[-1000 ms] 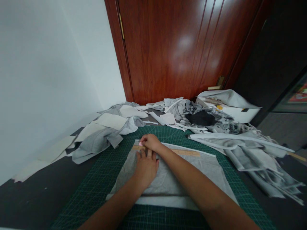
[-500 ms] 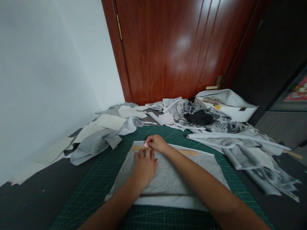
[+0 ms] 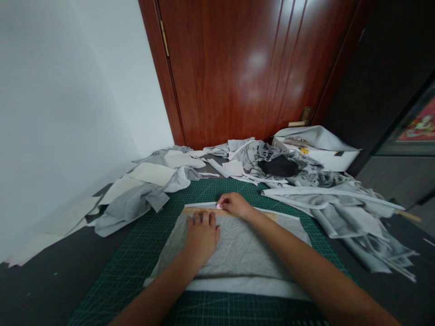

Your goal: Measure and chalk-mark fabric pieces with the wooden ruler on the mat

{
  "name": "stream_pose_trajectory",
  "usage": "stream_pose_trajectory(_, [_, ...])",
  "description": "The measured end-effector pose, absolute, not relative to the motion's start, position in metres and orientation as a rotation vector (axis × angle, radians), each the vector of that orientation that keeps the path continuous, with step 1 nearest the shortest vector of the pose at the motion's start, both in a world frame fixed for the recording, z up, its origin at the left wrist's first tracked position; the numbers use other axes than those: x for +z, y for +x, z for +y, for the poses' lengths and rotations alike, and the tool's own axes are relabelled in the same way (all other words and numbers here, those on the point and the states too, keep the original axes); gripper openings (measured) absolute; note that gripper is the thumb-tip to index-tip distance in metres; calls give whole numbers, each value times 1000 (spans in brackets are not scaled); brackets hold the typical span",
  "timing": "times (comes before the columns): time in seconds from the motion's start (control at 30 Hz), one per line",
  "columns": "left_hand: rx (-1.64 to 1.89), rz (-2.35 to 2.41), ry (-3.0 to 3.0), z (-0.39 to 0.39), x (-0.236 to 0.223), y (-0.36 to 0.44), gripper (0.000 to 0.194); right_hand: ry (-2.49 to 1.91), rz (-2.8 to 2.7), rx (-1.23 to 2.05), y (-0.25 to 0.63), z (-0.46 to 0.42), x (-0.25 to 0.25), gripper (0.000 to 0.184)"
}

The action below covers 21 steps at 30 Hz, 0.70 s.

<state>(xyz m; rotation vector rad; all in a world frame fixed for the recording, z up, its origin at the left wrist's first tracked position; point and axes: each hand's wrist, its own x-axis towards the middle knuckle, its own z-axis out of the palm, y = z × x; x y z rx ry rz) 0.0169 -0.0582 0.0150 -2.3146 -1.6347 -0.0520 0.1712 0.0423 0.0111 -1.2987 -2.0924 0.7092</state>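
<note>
A piece of grey fabric (image 3: pixel 244 253) lies spread out, with a white strip along its far and near edges. Across it, close to the far edge, rests a wooden ruler (image 3: pixel 267 214). My left hand (image 3: pixel 203 235) is open and flat, its fingertips pressing on the ruler. Just beyond the ruler, my right hand (image 3: pixel 235 203) pinches a small pink piece of tailor's chalk (image 3: pixel 219 206) against the fabric's far edge. Part of the ruler is hidden beneath my right wrist.
Under the fabric is a green cutting mat (image 3: pixel 115 280) with grid lines. Grey and cream cloth pieces (image 3: pixel 136 203) are heaped on the left. More scraps (image 3: pixel 350 213) pile up on the right, before a white box (image 3: pixel 336 158). A wooden door (image 3: pixel 231 68) stands behind.
My right hand has slid rightward along the ruler with the pink chalk. My left hand stays on the ruler. The whole view has shifted slightly.
</note>
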Motion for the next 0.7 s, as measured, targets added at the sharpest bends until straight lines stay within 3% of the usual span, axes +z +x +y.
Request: stream_pose_trajectory(0.7, [-58,-1559,-2299,-56,22,15,41,-1332,-2038,578,270,-2,10,13])
